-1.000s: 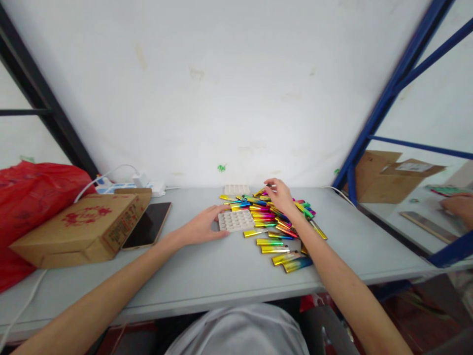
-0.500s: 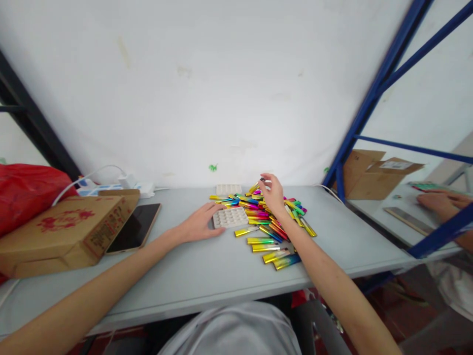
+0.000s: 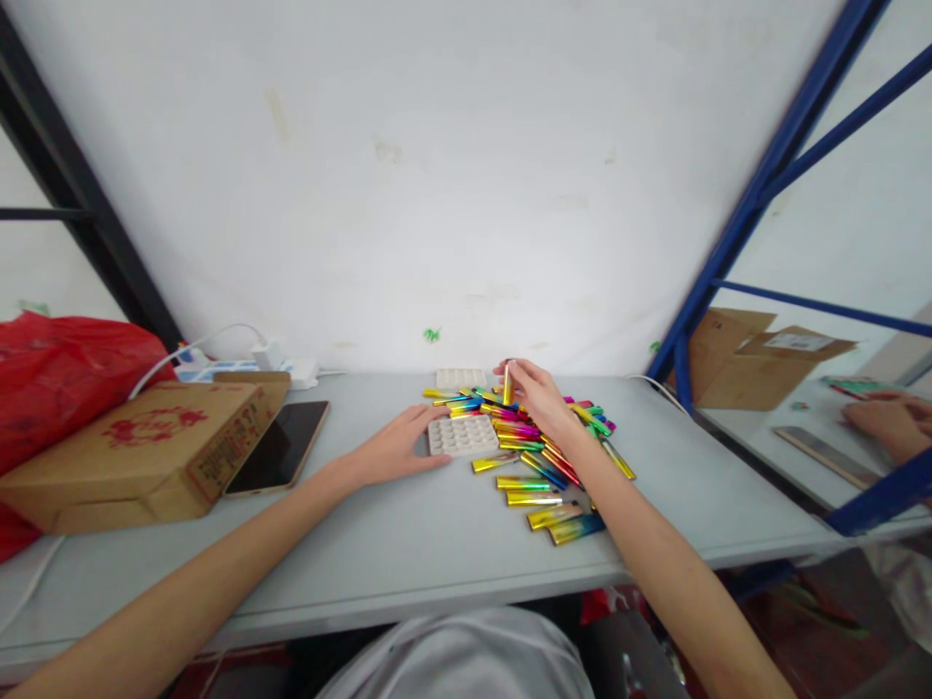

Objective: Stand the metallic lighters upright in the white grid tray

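Tray (image 3: 464, 436) between hands (image 3: 393, 449) (image 3: 539, 396), right holding gold tube (image 3: 508, 386)

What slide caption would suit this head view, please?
Right hand holds a gold piece upright; left hand frames a pale tray.

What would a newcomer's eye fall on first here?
The pile of shiny, many-coloured pieces near the middle of the grey table. At its far edge, the right hand holds one gold piece roughly upright. Then the red bag at the far left, beside the cardboard box.
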Available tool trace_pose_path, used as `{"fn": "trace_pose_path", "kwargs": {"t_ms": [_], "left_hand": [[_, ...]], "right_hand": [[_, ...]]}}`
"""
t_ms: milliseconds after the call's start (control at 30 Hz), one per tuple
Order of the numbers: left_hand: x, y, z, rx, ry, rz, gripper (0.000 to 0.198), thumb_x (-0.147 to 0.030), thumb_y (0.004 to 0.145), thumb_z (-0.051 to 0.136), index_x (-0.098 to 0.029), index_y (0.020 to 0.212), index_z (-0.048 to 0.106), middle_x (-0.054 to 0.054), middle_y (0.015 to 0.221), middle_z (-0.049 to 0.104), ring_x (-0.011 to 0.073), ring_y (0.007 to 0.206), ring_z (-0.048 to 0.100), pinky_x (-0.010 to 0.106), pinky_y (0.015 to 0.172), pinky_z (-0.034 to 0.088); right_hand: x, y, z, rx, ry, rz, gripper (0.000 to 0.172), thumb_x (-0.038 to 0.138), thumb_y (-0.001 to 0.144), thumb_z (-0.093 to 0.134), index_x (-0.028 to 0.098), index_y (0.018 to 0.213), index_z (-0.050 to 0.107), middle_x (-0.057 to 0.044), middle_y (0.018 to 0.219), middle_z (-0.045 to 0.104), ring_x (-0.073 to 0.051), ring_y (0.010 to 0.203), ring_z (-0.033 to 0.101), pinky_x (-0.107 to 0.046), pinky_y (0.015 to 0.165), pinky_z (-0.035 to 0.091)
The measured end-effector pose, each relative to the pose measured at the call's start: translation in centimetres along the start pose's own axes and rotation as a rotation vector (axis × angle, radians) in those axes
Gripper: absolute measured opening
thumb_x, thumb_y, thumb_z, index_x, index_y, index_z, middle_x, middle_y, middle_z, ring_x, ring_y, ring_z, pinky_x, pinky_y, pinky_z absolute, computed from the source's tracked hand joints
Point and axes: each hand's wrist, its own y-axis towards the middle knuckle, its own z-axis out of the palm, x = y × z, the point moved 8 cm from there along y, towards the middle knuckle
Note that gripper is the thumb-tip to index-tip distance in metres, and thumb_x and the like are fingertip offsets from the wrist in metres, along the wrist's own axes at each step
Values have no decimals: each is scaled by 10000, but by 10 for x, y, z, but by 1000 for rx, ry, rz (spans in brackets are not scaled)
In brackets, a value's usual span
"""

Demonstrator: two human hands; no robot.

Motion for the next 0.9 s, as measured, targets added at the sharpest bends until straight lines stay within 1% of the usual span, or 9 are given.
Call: {"fn": "trace_pose_path", "kwargs": {"t_ms": [100, 167, 233, 267, 333, 400, 467, 733, 900], "left_hand": [[1, -1, -2, 7, 27, -24, 802, -591, 861, 728, -220, 1514, 446, 144, 1465, 561, 336, 1373, 518, 473, 1176, 419], [4, -2, -4, 8, 50, -56, 845, -608, 834, 744, -209, 1517, 448, 148, 1445, 567, 339, 1356, 524, 471, 1168, 422], [8, -3, -6, 9, 67, -78, 833, -625, 815, 751, -210, 1489, 491, 137, 1402, 587, 335, 1313, 551, 462, 1151, 435], [10, -3, -6, 11, 71, -83, 806, -637, 808, 751, -213, 1457, 530, 128, 1375, 597, 330, 1286, 567, 454, 1140, 444], [14, -3, -7, 18, 73, -93, 745, -668, 795, 746, -217, 1372, 611, 115, 1320, 612, 322, 1239, 593, 436, 1120, 459], [17, -3, -8, 22, 61, -106, 727, -696, 774, 748, -213, 1310, 659, 109, 1280, 621, 319, 1211, 606, 420, 1102, 471], [18, -3, -9, 26, 43, -119, 743, -712, 745, 764, -207, 1283, 677, 107, 1251, 630, 321, 1187, 617, 417, 1082, 484], [14, -6, -14, 65, 5, -95, 756, -695, 737, 790, -220, 1313, 670, 100, 1245, 625, 306, 1189, 611, 413, 1093, 468], [19, -7, -16, 39, 7, -104, 792, -743, 695, 792, -243, 1299, 680, 92, 1264, 627, 313, 1197, 608, 420, 1096, 465]], "right_hand": [[0, -11, 25, 147, 48, 87, 471, 642, 787, 770, 272, 1003, 575, 57, 712, 624, -105, 563, 528, -247, 583, 505], [-2, -18, 37, 194, -19, 129, 453, 670, 841, 705, 290, 1028, 544, 109, 599, 485, -73, 440, 350, -189, 455, 361], [-2, -22, 42, 185, -147, 120, 444, 690, 871, 654, 278, 1000, 547, 123, 559, 364, -69, 418, 228, -182, 409, 214], [-1, -23, 44, 167, -223, 89, 453, 702, 877, 632, 263, 953, 554, 117, 555, 335, -74, 427, 219, -195, 410, 183], [3, -25, 46, 120, -392, -20, 504, 722, 900, 568, 229, 801, 539, 87, 556, 335, -88, 466, 268, -225, 437, 206], [7, -28, 49, 72, -567, -138, 578, 716, 928, 501, 216, 644, 457, 57, 559, 340, -99, 517, 309, -251, 486, 234], [7, -31, 53, 50, -706, -220, 601, 682, 939, 482, 219, 572, 372, 47, 555, 323, -102, 546, 310, -267, 523, 233], [3, -37, 62, 43, -844, -296, 435, 464, 861, 526, 234, 549, 327, 50, 517, 331, -103, 524, 301, -278, 528, 230], [4, -36, 61, 61, -884, -299, 413, 429, 870, 528, 242, 563, 324, 53, 510, 347, -108, 517, 315, -278, 528, 229]]}}
